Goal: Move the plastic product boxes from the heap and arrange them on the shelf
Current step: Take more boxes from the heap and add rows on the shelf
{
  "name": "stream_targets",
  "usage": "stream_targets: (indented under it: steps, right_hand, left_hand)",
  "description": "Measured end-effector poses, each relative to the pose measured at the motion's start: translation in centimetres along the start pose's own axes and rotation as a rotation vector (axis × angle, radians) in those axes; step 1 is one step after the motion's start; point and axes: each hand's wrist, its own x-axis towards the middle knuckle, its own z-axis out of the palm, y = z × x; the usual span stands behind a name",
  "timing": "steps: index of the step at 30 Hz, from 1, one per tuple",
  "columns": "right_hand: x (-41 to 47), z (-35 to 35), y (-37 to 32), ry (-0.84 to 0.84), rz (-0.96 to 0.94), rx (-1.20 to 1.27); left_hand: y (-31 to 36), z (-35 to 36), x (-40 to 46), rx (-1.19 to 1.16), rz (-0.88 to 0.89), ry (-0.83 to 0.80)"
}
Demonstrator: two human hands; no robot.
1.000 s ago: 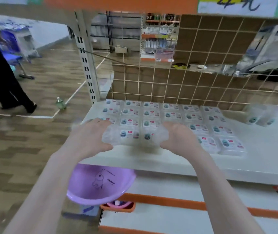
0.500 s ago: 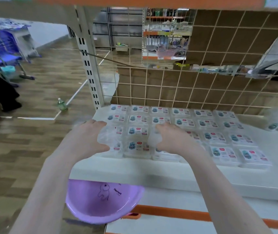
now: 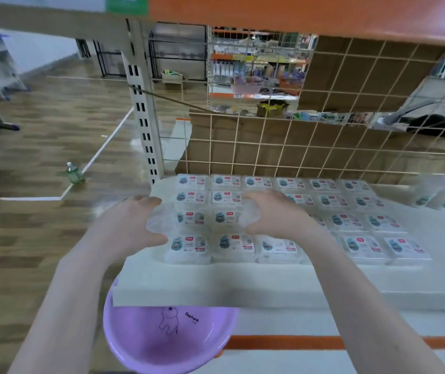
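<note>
Left hand (image 3: 132, 222) and right hand (image 3: 272, 214), fingers curled, clamp a clear plastic product box (image 3: 202, 218) by its ends, long axis left-right, above the labelled grid on the white shelf (image 3: 243, 287), frame centre.

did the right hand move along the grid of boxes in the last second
Yes. The right hand went leftward, from the fourth column of boxes to about the third.

Boxes in rows on the shelf
Clear plastic product boxes (image 3: 275, 220) cover the white shelf board (image 3: 216, 287); a wire grid panel (image 3: 297, 147) stands behind, a purple plastic basin (image 3: 167, 338) lies below.
</note>
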Motion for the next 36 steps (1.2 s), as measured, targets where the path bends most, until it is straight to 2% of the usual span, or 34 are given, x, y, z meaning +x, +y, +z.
stream_targets:
  steps: [7,10,12,15,20,28,31,33,36]
  right_hand:
    - [1.4,0.2,-2.5,0.142,-0.006,0.418]
    - [0.7,1.9,-2.0,0.184,0.002,0.608]
    - [-0.3,2.8,-0.9,0.219,0.01,0.648]
    - [-1.8,3.9,1.1,0.235,0.033,0.564]
    - [-3.1,4.9,2.9,0.167,0.072,0.393]
    - [-3.1,4.1,2.0,0.178,-0.008,0.108]
    - [-3.4,4.0,1.1,0.127,-0.011,0.012]
    - [-3.5,3.1,1.0,0.049,-0.071,-0.076]
    - [-2.2,0.2,1.3,-0.073,-0.262,-0.328]
  left_hand:
    - [-1.8,-0.4,0.6,-0.007,0.001,-0.003]
    - [-2.2,-0.4,1.0,-0.018,0.004,-0.014]
    - [-2.3,-0.3,1.3,-0.03,0.017,-0.019]
    - [-1.9,-0.2,1.8,-0.058,0.028,-0.011]
    - [-0.5,-0.1,2.4,-0.057,0.045,-0.025]
    - [-0.1,0.4,2.0,-0.025,0.091,-0.069]
    - [-0.2,0.3,1.8,0.006,0.102,-0.072]
    - [-0.2,0.3,1.7,0.028,0.113,-0.07]
    - [-0.4,0.1,1.3,0.05,0.122,-0.059]
